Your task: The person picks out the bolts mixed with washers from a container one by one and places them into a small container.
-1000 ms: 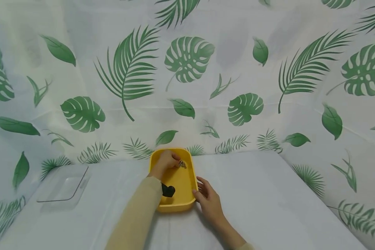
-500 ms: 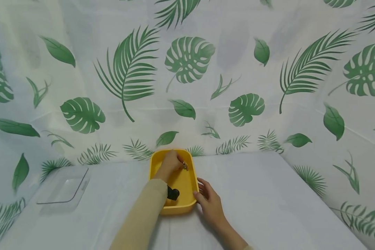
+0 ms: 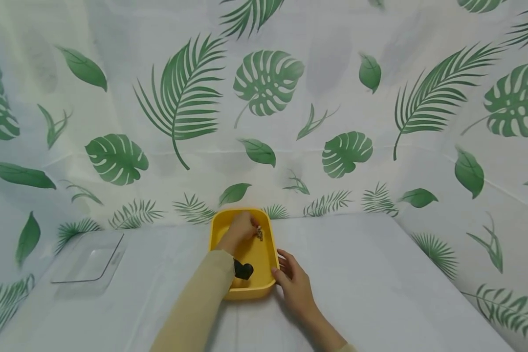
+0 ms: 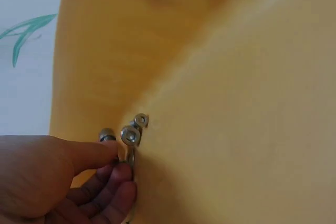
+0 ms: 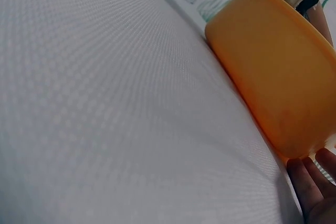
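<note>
A yellow plastic bin (image 3: 250, 293) sits on the white-covered table, in front of the leafy backdrop. Inside it, near the far right wall, my left hand (image 3: 242, 227) pinches a small metal bolt (image 4: 107, 134) between thumb and fingers. Right beside the fingertips are more socket-head bolts (image 4: 130, 136), their round heads facing the left wrist camera. In the head view the bolts (image 3: 259, 233) show as a small metallic cluster. My right hand (image 3: 296, 286) rests against the bin's right side, its thumb at the rim and its fingertips on the outer wall (image 5: 273, 77).
A clear plastic container (image 3: 90, 261) stands at the left of the table. A black wrist camera (image 3: 243, 270) on the left forearm hangs over the bin's near part. White cloth with green leaves (image 3: 264, 171) rises behind the table.
My left hand has shifted slightly to the right and nearer inside the bin, and the bolts at its fingertips have shifted too. The right hand stays at the bin's side.
</note>
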`<state>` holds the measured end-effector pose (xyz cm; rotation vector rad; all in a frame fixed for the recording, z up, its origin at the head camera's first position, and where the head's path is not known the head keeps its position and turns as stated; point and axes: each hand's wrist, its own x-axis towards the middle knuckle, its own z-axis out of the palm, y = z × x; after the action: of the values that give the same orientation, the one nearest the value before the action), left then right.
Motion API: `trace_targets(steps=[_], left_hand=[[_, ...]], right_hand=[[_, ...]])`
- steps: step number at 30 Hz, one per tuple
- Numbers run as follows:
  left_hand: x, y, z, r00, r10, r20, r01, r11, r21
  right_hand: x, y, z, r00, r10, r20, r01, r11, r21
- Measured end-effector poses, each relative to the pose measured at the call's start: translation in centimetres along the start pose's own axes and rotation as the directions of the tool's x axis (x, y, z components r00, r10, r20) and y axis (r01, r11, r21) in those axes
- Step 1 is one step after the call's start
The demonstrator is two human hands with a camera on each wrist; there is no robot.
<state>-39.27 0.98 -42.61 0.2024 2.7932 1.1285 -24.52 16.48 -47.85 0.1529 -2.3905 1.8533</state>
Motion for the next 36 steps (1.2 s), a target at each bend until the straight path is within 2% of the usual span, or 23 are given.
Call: trace_targets(steps=[4,8,17,22,29,36], left_hand=[[-0.1,0.4,0.0,0.999,0.013,0.036,-0.013,1.0,0.016],[-0.3,0.3,-0.1,0.999,0.001,0.054,0.0,1.0,-0.015],[-0.5,-0.4,-0.3,0.995,0.016,0.101,-0.005,0.994,-0.113],[-1.0,-0.5,-0.7,0.995,0.02,0.101,-0.005,0.989,-0.149],[-2.1,0.1,-1.5,0.995,-0.005,0.104,0.025,0.982,-0.185],[-3.0,0.5,-2.4,0.996,0.004,0.091,0.017,0.971,-0.237]], right_hand=[[0.0,0.0,-0.1,1.0,-0.003,-0.006,0.003,1.0,-0.007],[0.0,0.1,0.1,1.0,-0.012,0.005,0.012,1.0,0.005],[-0.1,0.3,0.1,1.0,-0.028,-0.003,0.028,1.0,0.0],[-0.1,0.4,0.1,0.999,-0.036,0.006,0.036,0.999,-0.013],[0.0,0.5,0.1,0.999,-0.033,0.009,0.034,0.999,-0.015],[0.1,0.6,0.0,0.999,-0.033,0.005,0.033,0.999,-0.017]])
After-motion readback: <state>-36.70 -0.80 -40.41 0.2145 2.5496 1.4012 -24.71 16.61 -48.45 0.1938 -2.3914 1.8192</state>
